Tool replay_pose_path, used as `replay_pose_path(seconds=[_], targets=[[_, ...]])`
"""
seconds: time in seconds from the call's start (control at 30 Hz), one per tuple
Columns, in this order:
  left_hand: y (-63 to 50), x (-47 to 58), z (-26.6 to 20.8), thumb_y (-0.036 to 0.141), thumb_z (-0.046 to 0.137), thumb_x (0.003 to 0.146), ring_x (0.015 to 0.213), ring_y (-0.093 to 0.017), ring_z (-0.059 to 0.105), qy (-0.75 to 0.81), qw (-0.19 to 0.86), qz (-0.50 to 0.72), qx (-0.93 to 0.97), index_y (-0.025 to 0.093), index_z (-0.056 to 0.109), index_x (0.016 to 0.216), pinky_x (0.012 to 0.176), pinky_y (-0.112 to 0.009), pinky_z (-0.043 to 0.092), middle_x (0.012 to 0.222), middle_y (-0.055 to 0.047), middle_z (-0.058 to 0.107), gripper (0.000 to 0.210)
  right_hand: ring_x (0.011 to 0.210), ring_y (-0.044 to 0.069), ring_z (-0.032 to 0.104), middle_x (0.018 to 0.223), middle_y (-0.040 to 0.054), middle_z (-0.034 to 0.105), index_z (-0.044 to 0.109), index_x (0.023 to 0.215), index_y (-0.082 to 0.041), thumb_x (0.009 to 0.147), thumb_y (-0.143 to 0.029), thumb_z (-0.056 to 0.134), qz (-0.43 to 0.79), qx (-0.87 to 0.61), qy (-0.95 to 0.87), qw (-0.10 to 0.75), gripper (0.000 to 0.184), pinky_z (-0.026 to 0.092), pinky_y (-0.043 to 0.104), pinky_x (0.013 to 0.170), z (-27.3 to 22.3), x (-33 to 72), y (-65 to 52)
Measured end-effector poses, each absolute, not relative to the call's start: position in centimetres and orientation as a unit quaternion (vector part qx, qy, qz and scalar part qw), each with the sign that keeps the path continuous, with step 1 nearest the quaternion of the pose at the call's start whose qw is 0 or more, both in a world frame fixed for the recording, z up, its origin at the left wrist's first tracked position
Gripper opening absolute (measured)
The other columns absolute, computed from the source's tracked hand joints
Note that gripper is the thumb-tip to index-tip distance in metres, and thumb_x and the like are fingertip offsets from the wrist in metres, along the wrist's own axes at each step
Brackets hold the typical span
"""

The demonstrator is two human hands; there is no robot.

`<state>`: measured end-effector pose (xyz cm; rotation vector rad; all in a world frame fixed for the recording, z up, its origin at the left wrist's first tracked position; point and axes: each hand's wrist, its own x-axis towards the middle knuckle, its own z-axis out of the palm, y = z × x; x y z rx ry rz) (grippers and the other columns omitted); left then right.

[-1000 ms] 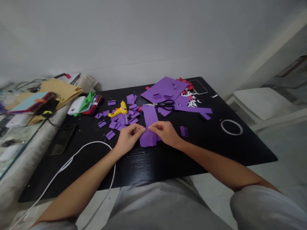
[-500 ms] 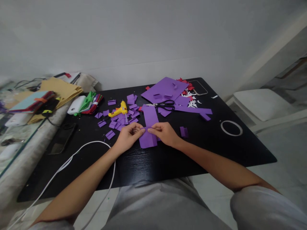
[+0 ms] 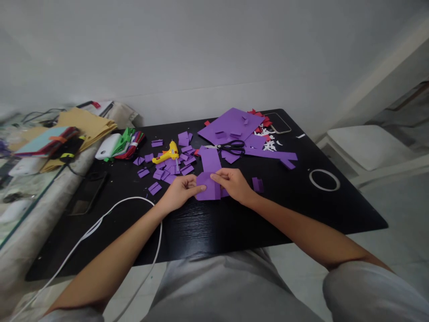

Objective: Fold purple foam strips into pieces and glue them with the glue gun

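Observation:
Between my two hands is a piece of purple paper (image 3: 208, 190) with a crease near its right side. My left hand (image 3: 182, 191) pinches its left edge, thumb on top. My right hand (image 3: 233, 184) grips its upper right edge between thumb and fingers. Just beyond the held piece lies a purple paper strip (image 3: 211, 160), its near end hidden behind it. Small folded purple pieces (image 3: 187, 159) are scattered to the left, with a yellow glue gun (image 3: 166, 153) among them. Black-handled scissors (image 3: 231, 146) rest past the strip.
A large purple sheet (image 3: 231, 125) lies at the back near red and white paper scraps (image 3: 269, 141). A tape ring (image 3: 324, 180) sits on the right, a phone (image 3: 89, 194) on the left. A white cable (image 3: 115, 204) crosses the table's left part. Felt bundles (image 3: 129, 144) stand at back left.
The held purple paper has tilted up slightly, away from me. My left hand has slid lower to its left edge; my right hand stays near the upper right.

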<state>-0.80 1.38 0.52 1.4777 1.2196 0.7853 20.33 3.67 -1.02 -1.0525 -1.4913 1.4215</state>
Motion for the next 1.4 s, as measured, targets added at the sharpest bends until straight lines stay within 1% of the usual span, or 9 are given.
replay_pose_path(seconds=[0.1,0.2,0.33,0.63,0.87,1.07,1.17,1.27,1.4], targets=[[1.5,-0.9,0.5,0.046,0.082,0.076,0.056,-0.013,0.065,0.487,0.57,0.291,0.595,0.015,0.062,0.072,0.059,-0.024,0.052,0.062,0.0,0.068,0.037,0.06,0.014,0.057,0.068,0.0016,0.068,0.07,0.078,-0.015,0.08,-0.05,0.072,0.571,-0.425,-0.566,0.416,0.035,0.045,0.027,0.06,-1.2,20.3,3.8],[1.4,-0.9,0.4,0.05,0.08,0.077,0.058,-0.015,0.07,0.47,0.606,0.265,0.584,0.012,0.066,0.077,0.06,-0.026,0.058,0.07,-0.006,0.074,0.04,0.058,0.013,0.055,0.066,0.0005,0.066,0.069,0.077,-0.016,0.079,-0.051,0.074,0.571,-0.436,-0.555,0.42,0.036,0.044,0.026,0.058,-1.3,20.3,3.9],[1.3,-0.8,0.3,0.056,0.078,0.079,0.057,-0.015,0.071,0.464,0.628,0.256,0.569,0.012,0.066,0.076,0.058,-0.027,0.06,0.072,-0.008,0.076,0.045,0.057,0.013,0.055,0.065,0.0,0.065,0.068,0.077,-0.016,0.079,-0.053,0.073,0.568,-0.438,-0.564,0.409,0.037,0.045,0.027,0.058,-1.4,20.4,4.0],[1.4,-0.9,0.4,0.056,0.081,0.074,0.058,-0.017,0.073,0.47,0.643,0.25,0.551,0.011,0.065,0.073,0.058,-0.028,0.061,0.072,-0.01,0.076,0.048,0.054,0.012,0.049,0.059,-0.0018,0.059,0.068,0.074,-0.016,0.08,-0.053,0.072,0.551,-0.449,-0.579,0.399,0.038,0.041,0.026,0.055,-1.0,20.5,3.9],[1.2,-0.8,0.4,0.054,0.082,0.075,0.057,-0.017,0.072,0.47,0.652,0.24,0.544,0.01,0.066,0.075,0.057,-0.028,0.061,0.071,-0.01,0.076,0.047,0.061,0.014,0.055,0.067,0.0012,0.065,0.071,0.079,-0.015,0.081,-0.052,0.071,0.547,-0.443,-0.584,0.404,0.037,0.045,0.026,0.059,-1.3,20.5,4.2],[1.3,-0.8,0.3,0.055,0.083,0.073,0.055,-0.016,0.072,0.476,0.647,0.245,0.542,0.011,0.066,0.073,0.055,-0.026,0.06,0.069,-0.008,0.075,0.047,0.058,0.014,0.057,0.063,0.0002,0.065,0.07,0.077,-0.015,0.082,-0.055,0.071,0.563,-0.44,-0.579,0.393,0.04,0.049,0.026,0.056,-1.4,20.6,4.2],[1.4,-0.9,0.3,0.056,0.083,0.071,0.055,-0.016,0.071,0.481,0.642,0.259,0.538,0.011,0.066,0.072,0.055,-0.026,0.061,0.069,-0.008,0.075,0.048,0.055,0.012,0.058,0.062,-0.0013,0.065,0.069,0.073,-0.014,0.074,-0.051,0.081,0.607,-0.427,-0.567,0.358,0.039,0.05,0.024,0.052,-0.9,20.5,3.9],[1.5,-1.0,0.4,0.057,0.083,0.071,0.056,-0.016,0.071,0.485,0.633,0.274,0.538,0.012,0.067,0.074,0.056,-0.027,0.061,0.069,-0.008,0.075,0.048,0.065,0.016,0.07,0.07,0.0021,0.072,0.071,0.078,-0.013,0.06,-0.041,0.094,0.686,-0.403,-0.525,0.302,0.04,0.06,0.026,0.061,-0.5,20.4,3.8],[1.7,-1.1,0.3,0.058,0.083,0.072,0.056,-0.016,0.072,0.491,0.627,0.278,0.536,0.012,0.067,0.073,0.056,-0.027,0.062,0.069,-0.008,0.076,0.048,0.072,0.021,0.077,0.069,0.0068,0.075,0.071,0.076,-0.01,0.056,-0.038,0.097,0.733,-0.401,-0.478,0.271,0.043,0.066,0.029,0.069,-0.6,20.5,4.0]])
